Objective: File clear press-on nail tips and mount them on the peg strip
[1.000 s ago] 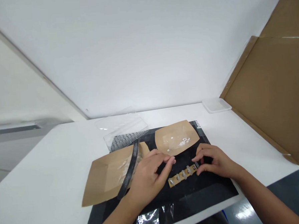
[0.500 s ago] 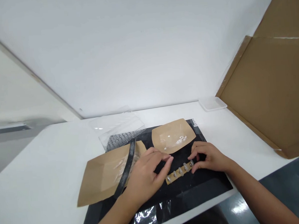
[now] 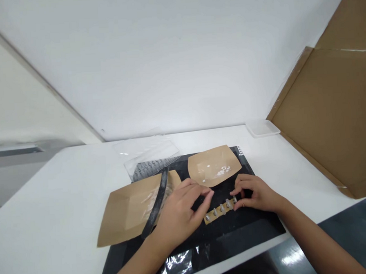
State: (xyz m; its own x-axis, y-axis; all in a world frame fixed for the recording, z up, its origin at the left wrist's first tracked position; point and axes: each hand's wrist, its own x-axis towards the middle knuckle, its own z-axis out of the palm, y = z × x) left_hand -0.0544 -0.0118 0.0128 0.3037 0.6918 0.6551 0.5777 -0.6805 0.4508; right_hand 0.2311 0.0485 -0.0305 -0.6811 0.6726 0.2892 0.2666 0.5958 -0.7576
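Note:
A narrow tan strip bearing several small clear pieces lies on the black mat. At the strip's right end, my right hand has thumb and fingertips around the last clear piece. Just above the strip's left end is my left hand, its thumb and index fingertip pinched together on something too small to make out. Behind the hands stands a brown paper tray with small white bits in it. A larger brown tray, with clear plastic pieces and a black band across it, is partly hidden by my left hand.
Clear plastic sheets lie at the back of the white table. A shallow translucent lid or tray sits near the wall at the back right. Large opened cardboard stands along the right side.
My right thumb and fingertips have closed in around the piece at the strip's right end. My left hand keeps nearly the same pose. The view has shifted slightly.

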